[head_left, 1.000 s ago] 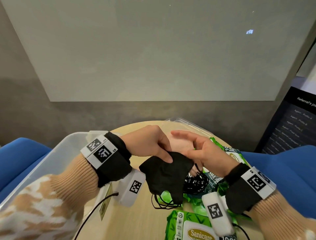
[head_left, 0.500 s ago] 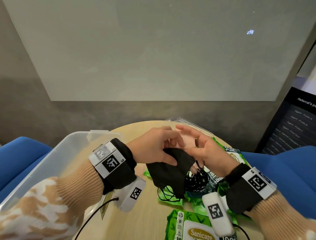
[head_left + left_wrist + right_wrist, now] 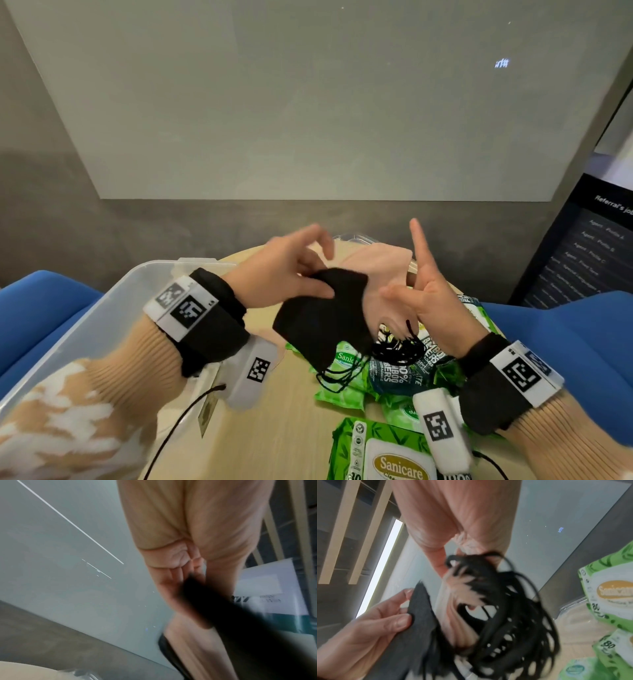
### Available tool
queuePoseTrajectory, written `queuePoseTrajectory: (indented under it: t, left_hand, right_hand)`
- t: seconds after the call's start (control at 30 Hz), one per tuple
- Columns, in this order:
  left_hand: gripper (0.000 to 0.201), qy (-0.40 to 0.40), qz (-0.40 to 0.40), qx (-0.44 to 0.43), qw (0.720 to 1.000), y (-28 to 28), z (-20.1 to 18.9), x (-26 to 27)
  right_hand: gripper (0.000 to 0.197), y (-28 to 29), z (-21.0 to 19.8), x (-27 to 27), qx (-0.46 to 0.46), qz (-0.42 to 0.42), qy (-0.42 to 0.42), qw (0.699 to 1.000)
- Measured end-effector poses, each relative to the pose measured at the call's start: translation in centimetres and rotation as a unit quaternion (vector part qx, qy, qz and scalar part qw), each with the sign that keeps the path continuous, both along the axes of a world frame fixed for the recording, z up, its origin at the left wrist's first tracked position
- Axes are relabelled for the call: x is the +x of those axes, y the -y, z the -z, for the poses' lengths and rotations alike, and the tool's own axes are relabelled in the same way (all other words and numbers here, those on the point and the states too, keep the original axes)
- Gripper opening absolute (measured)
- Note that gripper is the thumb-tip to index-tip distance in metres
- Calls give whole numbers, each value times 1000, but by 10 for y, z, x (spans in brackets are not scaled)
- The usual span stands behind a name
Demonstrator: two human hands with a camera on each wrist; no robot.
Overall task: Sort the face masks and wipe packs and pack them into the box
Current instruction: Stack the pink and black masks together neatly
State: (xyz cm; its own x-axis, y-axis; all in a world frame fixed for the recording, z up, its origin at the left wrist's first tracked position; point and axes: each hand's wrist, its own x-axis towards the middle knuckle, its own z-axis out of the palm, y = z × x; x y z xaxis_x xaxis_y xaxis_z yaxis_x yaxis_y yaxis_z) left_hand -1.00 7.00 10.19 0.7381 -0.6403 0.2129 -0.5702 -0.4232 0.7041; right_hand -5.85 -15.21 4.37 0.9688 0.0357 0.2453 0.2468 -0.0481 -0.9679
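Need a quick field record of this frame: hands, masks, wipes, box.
left hand: pinches black masks at their top edge
right hand: holds pink masks, index finger pointing up
mask loops: black, tangled, hanging under the right hand
wipe packs: green, on the table
box: clear plastic, at the person's left; contents hidden

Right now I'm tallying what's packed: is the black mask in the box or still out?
Out. The left hand pinches the black mask in the air above the table, beside the clear box.
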Motion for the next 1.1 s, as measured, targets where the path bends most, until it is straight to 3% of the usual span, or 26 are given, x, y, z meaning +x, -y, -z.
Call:
queuePoseTrajectory:
  t: [0.1,0.27,0.33,0.43,0.53,0.67,0.83,1.0,1.1]
  left_hand:
    - [27,14,-85,-60,994,-24,-4,13]
    - [20,113,-213,36,970,-39,-1,27]
    - [17,108,-179,36,977,-32,1,20]
    - [44,19,-70,-13,997,-15,3,0]
    - [45,-15,-10,-38,999,-2,10,-13]
    - [45,-39,-8,-96,995,-1,9,-12]
    - [45,-86,8,-128,988,-9,4,-8]
    - [45,-93,28,-112,989,-7,4,-9]
    - [34,-61,29,-98,993,-3,4,-12]
  right_hand:
    - [101,9,-1,-6,-13,-2,-17,1000]
    - [103,2,-10,-18,-56,-73,-3,996]
    - [100,-8,-13,-20,-77,-85,6,993]
    - [100,-23,-14,-21,-99,-94,18,990]
    - [101,-34,-14,-23,-115,-70,38,990]
    - [97,-38,-16,-25,-93,-27,44,994]
    - [46,-31,-23,-20,-54,106,113,986]
    - [54,-35,-27,-19,-71,86,102,989]
    - [56,-37,-28,-19,-51,77,102,991]
